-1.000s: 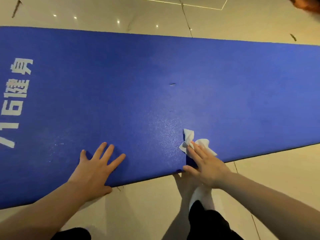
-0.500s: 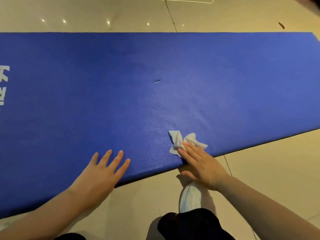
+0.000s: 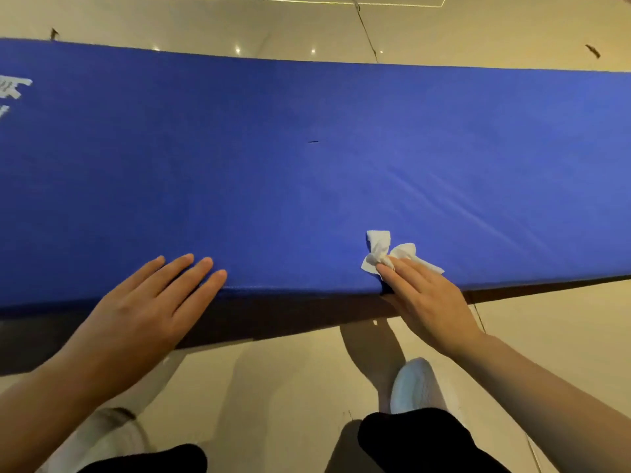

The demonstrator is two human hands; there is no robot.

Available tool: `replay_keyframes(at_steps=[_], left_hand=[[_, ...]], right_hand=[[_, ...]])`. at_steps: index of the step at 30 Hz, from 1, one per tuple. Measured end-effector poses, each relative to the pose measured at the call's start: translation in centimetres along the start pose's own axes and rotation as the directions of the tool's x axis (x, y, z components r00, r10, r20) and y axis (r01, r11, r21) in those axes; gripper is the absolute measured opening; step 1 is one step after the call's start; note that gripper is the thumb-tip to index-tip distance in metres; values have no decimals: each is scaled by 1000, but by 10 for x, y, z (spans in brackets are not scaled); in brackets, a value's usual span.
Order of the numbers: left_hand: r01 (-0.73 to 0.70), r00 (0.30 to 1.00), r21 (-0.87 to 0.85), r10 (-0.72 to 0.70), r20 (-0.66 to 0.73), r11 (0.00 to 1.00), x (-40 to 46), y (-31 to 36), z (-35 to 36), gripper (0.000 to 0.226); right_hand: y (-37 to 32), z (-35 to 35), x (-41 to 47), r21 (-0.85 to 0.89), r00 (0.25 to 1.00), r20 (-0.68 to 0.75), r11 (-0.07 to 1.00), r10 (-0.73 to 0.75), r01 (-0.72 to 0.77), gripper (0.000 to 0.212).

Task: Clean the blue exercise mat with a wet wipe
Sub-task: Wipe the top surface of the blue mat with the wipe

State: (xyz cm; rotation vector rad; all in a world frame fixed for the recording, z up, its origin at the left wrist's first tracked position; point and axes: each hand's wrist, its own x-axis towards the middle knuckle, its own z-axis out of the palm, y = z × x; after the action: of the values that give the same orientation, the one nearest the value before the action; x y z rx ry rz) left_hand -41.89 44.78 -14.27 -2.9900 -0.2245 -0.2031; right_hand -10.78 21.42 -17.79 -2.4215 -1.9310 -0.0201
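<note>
Pressing down with straight fingers, the right hand (image 3: 426, 295) pins a crumpled white wet wipe (image 3: 379, 250) against the blue exercise mat (image 3: 307, 182), close to the mat's near edge at about 4 o'clock in the view. Part of the wipe sticks out beyond the fingertips toward 12 o'clock; the rest lies under the fingers. Its thumb is hidden below the mat's edge, so whether it hooks under the mat cannot be told. The left hand (image 3: 146, 308) lies released and flat, fingers spread a little, their tips resting on the mat's near edge at about 8 o'clock, well apart from the wipe. The mat stretches across the whole view from 9 to 3 o'clock on a pale tiled floor (image 3: 290, 387). White printed characters (image 3: 13, 88) show at its far left end, cut off by the frame, and a small dark mark (image 3: 313, 142) sits near its middle. At 5 o'clock, a white shoe (image 3: 413, 384) stands on the floor beside dark trouser legs (image 3: 416, 442).
</note>
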Motion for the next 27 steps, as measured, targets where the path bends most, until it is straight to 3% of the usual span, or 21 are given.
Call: replay_keyframes(at_steps=[5, 10, 13, 15, 18, 21, 24, 27], left_hand=[[83, 994, 48, -87, 69, 995, -73, -15, 7, 50], [136, 947, 23, -136, 290, 990, -108, -2, 26, 96], [184, 891, -39, -150, 428, 982, -109, -6, 24, 142], [194, 885, -57, -149, 442, 979, -111, -7, 23, 156], [249, 867, -46, -201, 456, 967, -117, -10, 20, 144], [296, 831, -20, -247, 498, 955, -128, -14, 23, 112], [341, 787, -64, -247, 566, 938, -142, -19, 37, 107], [379, 809, -121, -265, 524, 918, -129, -12, 50, 61]], right_hand=[[-63, 17, 12, 36, 975, 110, 982, -191, 188, 68], [-98, 38, 10, 118, 911, 350, 975, -219, 190, 97], [-111, 44, 10, 118, 884, 381, 962, -272, 245, 100], [-123, 41, 20, 123, 865, 393, 950, -312, 287, 96], [-147, 33, 36, 227, 814, 370, 893, -447, 388, 68], [-168, 43, 42, 248, 750, 354, 829, -559, 501, 62], [-160, 55, 36, 199, 734, 407, 837, -544, 510, 65], [-122, 53, 11, 142, 750, 503, 897, -429, 418, 65]])
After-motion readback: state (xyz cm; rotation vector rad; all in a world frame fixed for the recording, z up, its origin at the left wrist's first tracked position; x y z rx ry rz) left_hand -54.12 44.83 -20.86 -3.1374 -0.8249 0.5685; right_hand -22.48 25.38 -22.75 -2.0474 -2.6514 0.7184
